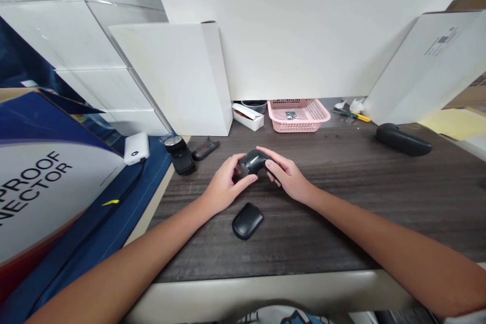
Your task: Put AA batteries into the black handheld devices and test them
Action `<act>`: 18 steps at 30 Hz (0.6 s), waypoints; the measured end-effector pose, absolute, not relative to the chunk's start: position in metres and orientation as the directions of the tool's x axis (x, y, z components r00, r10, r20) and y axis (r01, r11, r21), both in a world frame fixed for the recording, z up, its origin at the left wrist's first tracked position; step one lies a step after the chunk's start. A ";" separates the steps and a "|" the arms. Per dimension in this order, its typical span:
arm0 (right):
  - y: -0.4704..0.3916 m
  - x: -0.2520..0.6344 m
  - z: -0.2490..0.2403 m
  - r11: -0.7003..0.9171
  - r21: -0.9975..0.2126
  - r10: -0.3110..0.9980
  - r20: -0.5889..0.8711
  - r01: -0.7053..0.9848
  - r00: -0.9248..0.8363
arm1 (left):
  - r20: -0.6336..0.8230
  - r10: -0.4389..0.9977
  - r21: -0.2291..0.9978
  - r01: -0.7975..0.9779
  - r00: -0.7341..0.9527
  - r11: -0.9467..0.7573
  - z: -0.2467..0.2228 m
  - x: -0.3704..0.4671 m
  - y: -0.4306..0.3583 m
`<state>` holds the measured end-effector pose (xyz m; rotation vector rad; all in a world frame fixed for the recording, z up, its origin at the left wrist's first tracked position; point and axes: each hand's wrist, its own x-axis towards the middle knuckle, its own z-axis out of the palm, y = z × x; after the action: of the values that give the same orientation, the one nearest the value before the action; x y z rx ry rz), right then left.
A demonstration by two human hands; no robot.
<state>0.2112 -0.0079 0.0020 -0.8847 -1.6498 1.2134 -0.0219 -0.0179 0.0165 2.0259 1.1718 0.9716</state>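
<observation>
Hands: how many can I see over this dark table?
2. The left hand is at one end of the black device, the right hand at its other end.

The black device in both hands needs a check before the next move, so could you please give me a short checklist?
1. Left hand on the device: ok, at its ribbed end.
2. Right hand on the device: ok, at the opposite end.
3. Device's underside undamaged: cannot tell, it is hidden.
4. Table between the forearms bare: not ok, a loose black piece lies there.
5. Pink basket apart from the hands: ok, it stands beyond them.
</observation>
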 end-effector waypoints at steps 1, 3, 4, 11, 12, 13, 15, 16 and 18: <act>-0.007 0.211 0.003 0.265 -0.963 0.904 0.229 0.051 -0.362 | 0.300 0.887 0.767 0.464 0.351 -0.443 0.016 -0.022 -0.017; -0.005 0.211 0.004 0.238 -0.969 0.910 0.197 0.069 -0.365 | 0.304 0.880 0.746 0.483 0.365 -0.459 0.014 -0.022 -0.017; -0.005 0.212 0.004 0.221 -0.972 0.915 0.178 0.080 -0.362 | 0.305 0.878 0.739 0.490 0.369 -0.463 0.014 -0.022 -0.016; -0.008 0.211 0.000 0.340 -0.931 0.895 0.276 0.136 -0.349 | 0.305 0.871 0.742 0.477 0.386 -0.471 0.011 -0.024 -0.015; -0.009 0.211 0.000 0.392 -0.908 0.881 0.325 0.146 -0.345 | 0.307 0.869 0.746 0.469 0.388 -0.473 0.011 -0.025 -0.015; -0.011 0.211 -0.001 0.441 -0.883 0.865 0.372 0.159 -0.337 | 0.310 0.866 0.749 0.461 0.392 -0.477 0.011 -0.025 -0.014; -0.013 0.210 -0.001 0.515 -0.836 0.838 0.445 0.189 -0.314 | 0.327 0.855 0.742 0.451 0.404 -0.496 0.011 -0.025 -0.013; -0.014 0.210 0.000 0.539 -0.818 0.828 0.470 0.203 -0.305 | 0.339 0.847 0.735 0.447 0.410 -0.511 0.012 -0.025 -0.013; -0.015 0.209 0.000 0.557 -0.801 0.822 0.492 0.222 -0.286 | 0.364 0.830 0.719 0.438 0.423 -0.539 0.013 -0.025 -0.012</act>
<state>0.2094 -0.0148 0.0004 -0.8604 -1.8015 0.7592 -0.0246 -0.0124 0.0129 2.1532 1.0688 0.9748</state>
